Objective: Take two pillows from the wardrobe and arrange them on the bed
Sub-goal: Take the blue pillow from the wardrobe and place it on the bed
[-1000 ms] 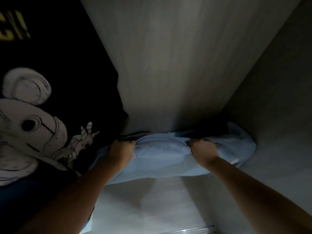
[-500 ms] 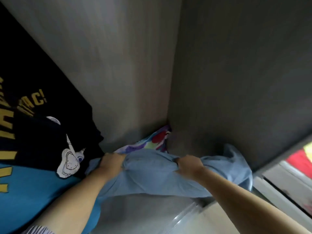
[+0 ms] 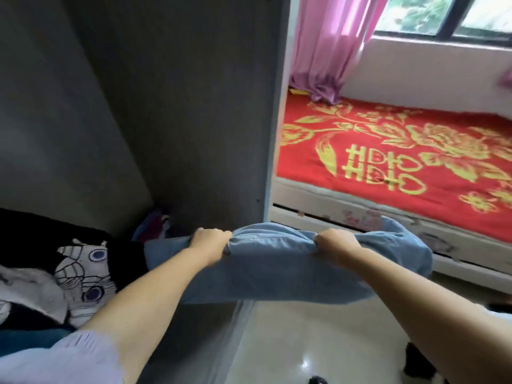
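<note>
A light blue pillow (image 3: 279, 273) hangs in the air at the wardrobe's open edge, half outside it. My left hand (image 3: 210, 241) grips its top edge on the left, and my right hand (image 3: 336, 242) grips the top edge on the right. Behind it, in the wardrobe's back corner, a bit of colourful patterned fabric (image 3: 155, 224) shows; I cannot tell what it is. The bed (image 3: 388, 162), covered by a red sheet with gold flowers, lies to the right beyond the wardrobe's side panel (image 3: 210, 112).
Dark and white printed clothes (image 3: 83, 270) hang at the left inside the wardrobe. A pink curtain (image 3: 329, 45) drops onto the bed's far corner under a window (image 3: 443, 15). Glossy pale floor (image 3: 299, 342) lies below the pillow, with dark objects (image 3: 418, 364) at the lower right.
Both hands have pulled the blue pillow out and to the right, from the wardrobe floor into the air. My view has swung right, so the bed and window now show.
</note>
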The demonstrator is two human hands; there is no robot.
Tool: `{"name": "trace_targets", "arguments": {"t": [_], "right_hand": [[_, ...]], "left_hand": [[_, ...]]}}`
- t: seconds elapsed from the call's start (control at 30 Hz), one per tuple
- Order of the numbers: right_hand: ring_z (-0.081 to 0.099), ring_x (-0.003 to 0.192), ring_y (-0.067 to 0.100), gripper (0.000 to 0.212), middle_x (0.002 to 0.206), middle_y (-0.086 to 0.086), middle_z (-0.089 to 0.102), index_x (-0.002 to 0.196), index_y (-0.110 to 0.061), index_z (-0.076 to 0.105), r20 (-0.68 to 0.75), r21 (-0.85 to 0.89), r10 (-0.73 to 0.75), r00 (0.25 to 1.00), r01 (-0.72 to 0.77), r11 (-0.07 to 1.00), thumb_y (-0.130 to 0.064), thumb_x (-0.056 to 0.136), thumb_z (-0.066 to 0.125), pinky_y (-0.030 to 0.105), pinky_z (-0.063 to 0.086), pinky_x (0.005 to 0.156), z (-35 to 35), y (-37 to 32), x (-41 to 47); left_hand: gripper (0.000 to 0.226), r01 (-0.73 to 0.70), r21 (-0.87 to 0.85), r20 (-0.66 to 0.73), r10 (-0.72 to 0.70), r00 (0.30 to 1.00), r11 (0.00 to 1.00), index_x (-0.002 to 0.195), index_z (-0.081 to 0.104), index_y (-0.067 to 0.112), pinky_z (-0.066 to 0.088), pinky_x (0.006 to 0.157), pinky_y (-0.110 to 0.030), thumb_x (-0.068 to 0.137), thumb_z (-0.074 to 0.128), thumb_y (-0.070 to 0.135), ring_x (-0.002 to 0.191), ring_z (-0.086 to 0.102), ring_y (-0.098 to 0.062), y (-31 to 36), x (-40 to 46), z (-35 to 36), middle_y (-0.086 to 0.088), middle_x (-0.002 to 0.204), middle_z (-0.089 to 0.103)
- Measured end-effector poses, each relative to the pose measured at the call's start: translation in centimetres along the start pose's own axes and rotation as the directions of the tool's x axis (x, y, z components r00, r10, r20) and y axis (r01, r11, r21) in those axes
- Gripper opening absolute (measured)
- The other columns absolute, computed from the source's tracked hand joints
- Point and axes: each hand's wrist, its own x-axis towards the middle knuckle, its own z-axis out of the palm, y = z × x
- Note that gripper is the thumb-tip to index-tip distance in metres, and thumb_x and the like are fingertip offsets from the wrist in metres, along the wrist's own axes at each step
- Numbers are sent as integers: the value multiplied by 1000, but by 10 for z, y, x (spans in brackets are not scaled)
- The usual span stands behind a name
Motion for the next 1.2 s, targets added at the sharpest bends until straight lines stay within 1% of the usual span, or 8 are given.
{"name": "trace_targets", "arguments": {"t": [0.13, 0.23, 0.37, 0.5, 0.63, 0.77, 1.0, 1.2], "right_hand": [[66, 100, 29, 26, 108, 7, 71, 105, -16, 68, 7, 3, 74, 997, -74, 997, -27, 89, 51, 31, 50, 75, 17, 90, -29], [64, 104, 29, 26, 112, 7, 68, 107, -15, 65, 37, -7, 100, 994, -100, 995, -17, 87, 49, 35, 50, 81, 26, 155, -46], [63, 104, 28, 26, 111, 5, 67, 103, -17, 63, 53, -34, 137, 989, -135, 990, -9, 85, 47, 32, 44, 72, 32, 241, -55], [63, 102, 27, 22, 109, 4, 68, 99, -19, 65, 16, -35, 155, 988, -154, 987, -17, 87, 48, 31, 44, 72, 27, 313, -46], [64, 103, 28, 23, 110, 3, 68, 100, -20, 65, -71, -73, 165, 984, -170, 983, -17, 88, 46, 32, 44, 73, 13, 363, -21], [64, 103, 27, 22, 110, 3, 68, 100, -19, 64, -86, -115, 189, 978, -199, 973, -15, 89, 45, 33, 46, 76, -6, 409, 17], [64, 103, 26, 22, 110, 3, 67, 100, -20, 63, -111, -114, 276, 955, -289, 951, -16, 90, 43, 31, 42, 73, -54, 477, 87], [64, 103, 26, 24, 110, 3, 67, 101, -20, 63, -176, -116, 264, 948, -286, 951, -13, 91, 42, 30, 40, 71, -88, 532, 144]], "left_hand": [[27, -125, 51, 3, 125, 992, 991, 115, 53, 20, 45, 86, -38, 88, 49, 22, 112, 60, -30, 86, 45, -29, -7, 120, 66], [29, -184, 63, 26, 183, 983, 981, 115, 53, 18, 46, 84, -38, 88, 50, 26, 111, 61, -31, 148, 78, -48, -8, 119, 66], [27, -239, 62, 10, 239, 971, 969, 111, 55, 17, 48, 81, -38, 87, 49, 26, 108, 62, -31, 223, 117, -73, -8, 117, 66], [29, -277, 38, -15, 278, 960, 960, 110, 58, 18, 48, 79, -36, 85, 53, 31, 107, 62, -31, 275, 156, -100, -9, 115, 67], [30, -280, 13, -47, 281, 959, 960, 109, 60, 18, 48, 80, -35, 84, 55, 34, 107, 62, -31, 301, 200, -128, -9, 115, 67], [32, -297, 6, -79, 296, 952, 955, 109, 62, 21, 48, 80, -35, 83, 56, 38, 107, 62, -30, 315, 256, -161, -8, 115, 67], [25, -345, 32, -111, 347, 931, 938, 104, 67, 25, 42, 68, -31, 83, 59, 37, 101, 64, -31, 323, 367, -236, -9, 110, 69], [28, -341, 76, -145, 349, 926, 937, 105, 66, 22, 39, 68, -30, 82, 59, 37, 101, 64, -31, 328, 451, -290, -11, 111, 69]]}}
